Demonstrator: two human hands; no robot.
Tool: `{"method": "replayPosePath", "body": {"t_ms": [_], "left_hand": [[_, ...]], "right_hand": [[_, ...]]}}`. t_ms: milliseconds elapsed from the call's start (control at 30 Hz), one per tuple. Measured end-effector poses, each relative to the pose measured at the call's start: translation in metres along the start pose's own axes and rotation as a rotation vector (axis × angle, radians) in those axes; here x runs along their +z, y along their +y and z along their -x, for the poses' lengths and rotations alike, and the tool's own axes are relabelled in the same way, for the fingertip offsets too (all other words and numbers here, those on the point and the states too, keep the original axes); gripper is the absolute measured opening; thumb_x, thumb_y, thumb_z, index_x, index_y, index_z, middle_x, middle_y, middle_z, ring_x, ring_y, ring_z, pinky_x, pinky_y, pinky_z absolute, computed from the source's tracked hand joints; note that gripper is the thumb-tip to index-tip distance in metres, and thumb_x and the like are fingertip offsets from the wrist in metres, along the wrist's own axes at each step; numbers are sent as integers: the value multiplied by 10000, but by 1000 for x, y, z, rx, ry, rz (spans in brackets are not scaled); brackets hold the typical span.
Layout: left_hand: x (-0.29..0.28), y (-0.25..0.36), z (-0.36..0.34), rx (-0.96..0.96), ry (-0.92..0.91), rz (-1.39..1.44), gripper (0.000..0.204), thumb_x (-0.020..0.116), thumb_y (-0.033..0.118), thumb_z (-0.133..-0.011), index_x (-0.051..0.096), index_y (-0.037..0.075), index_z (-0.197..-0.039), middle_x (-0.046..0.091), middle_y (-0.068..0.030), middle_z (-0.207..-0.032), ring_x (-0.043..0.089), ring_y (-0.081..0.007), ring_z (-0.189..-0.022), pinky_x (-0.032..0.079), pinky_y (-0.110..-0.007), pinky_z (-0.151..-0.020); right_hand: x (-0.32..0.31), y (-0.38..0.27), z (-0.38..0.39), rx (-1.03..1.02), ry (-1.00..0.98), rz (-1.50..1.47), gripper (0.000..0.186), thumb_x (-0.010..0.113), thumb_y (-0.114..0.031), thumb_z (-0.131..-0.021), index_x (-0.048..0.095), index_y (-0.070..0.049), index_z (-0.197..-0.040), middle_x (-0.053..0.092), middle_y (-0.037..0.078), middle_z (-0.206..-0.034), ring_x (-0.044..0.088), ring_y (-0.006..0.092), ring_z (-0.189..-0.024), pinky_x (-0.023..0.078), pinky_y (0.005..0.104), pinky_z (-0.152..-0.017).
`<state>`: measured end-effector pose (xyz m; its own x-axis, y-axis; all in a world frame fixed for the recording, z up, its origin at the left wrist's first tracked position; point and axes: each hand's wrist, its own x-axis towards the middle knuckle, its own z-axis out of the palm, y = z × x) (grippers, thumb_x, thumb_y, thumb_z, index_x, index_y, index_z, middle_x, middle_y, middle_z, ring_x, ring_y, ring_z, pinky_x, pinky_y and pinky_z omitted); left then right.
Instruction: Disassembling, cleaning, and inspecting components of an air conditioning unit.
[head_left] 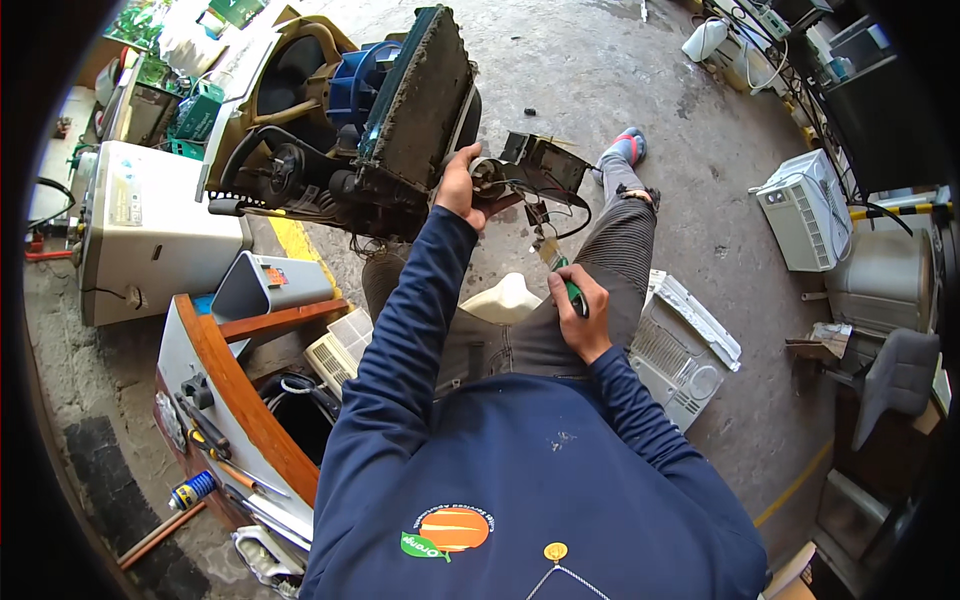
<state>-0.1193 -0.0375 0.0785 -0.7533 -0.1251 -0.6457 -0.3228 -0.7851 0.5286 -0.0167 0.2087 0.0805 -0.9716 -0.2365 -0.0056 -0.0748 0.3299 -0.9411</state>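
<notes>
I sit on a concrete floor in front of a dismantled window air conditioner (400, 110) with a dirty finned coil and a blue fan. My left hand (458, 185) grips a small round part with black wires (545, 190) at the unit's right side. My right hand (578, 310) holds a green-handled screwdriver (566, 285) over my lap, tip pointing up toward the wires. A black electrical box (540, 158) hangs just beyond the left hand.
A white plastic cover (680, 350) lies by my right leg. A wooden tool tray (235, 400) with several hand tools stands at my left. A white appliance (145, 230) sits further left, another air conditioner (805, 210) at the right, and a grey chair (900, 375).
</notes>
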Motion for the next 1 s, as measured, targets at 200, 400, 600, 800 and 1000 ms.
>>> {"method": "replayPosePath", "body": {"t_ms": [200, 400, 600, 800, 1000], "left_hand": [[21, 7, 14, 98, 31, -76, 380, 587, 385, -973, 678, 24, -1048, 732, -100, -886, 719, -250, -714, 631, -414, -665], [72, 36, 60, 288, 39, -342, 357, 683, 311, -929, 657, -7, -1089, 707, -105, -879, 698, -207, -683, 605, -334, -594], [88, 66, 89, 488, -175, -702, 408, 783, 260, -842, 635, -62, -1043, 694, -130, -855, 663, -163, -638, 550, -250, -547], [93, 66, 106, 452, -138, -917, 417, 800, 257, -824, 636, -61, -1036, 697, -134, -876, 661, -160, -646, 537, -247, -547], [89, 92, 116, 355, -199, -825, 463, 785, 308, -826, 648, -61, -1070, 692, -151, -904, 661, -167, -657, 537, -257, -545]], "right_hand": [[-16, 21, -15, -460, 149, 240, 209, 624, -206, -1009, 669, -29, -909, 534, 34, -705, 441, 145, -598, 398, 285, -601], [-19, 18, -42, -22, 188, -325, 194, 625, -226, -1023, 668, -40, -993, 530, 22, -759, 434, 127, -636, 375, 271, -612], [-48, -36, -94, -318, 221, 56, 203, 691, -176, -973, 680, -53, -1134, 600, 30, -875, 495, 139, -691, 426, 284, -653], [-41, -43, -100, -441, 26, 97, 405, 743, -134, -912, 642, -75, -1300, 663, 50, -1018, 564, 180, -724, 484, 304, -707], [-38, -50, -102, -360, -144, 101, 583, 781, -142, -874, 565, -91, -1413, 688, 75, -1100, 590, 210, -704, 514, 329, -713]]}}
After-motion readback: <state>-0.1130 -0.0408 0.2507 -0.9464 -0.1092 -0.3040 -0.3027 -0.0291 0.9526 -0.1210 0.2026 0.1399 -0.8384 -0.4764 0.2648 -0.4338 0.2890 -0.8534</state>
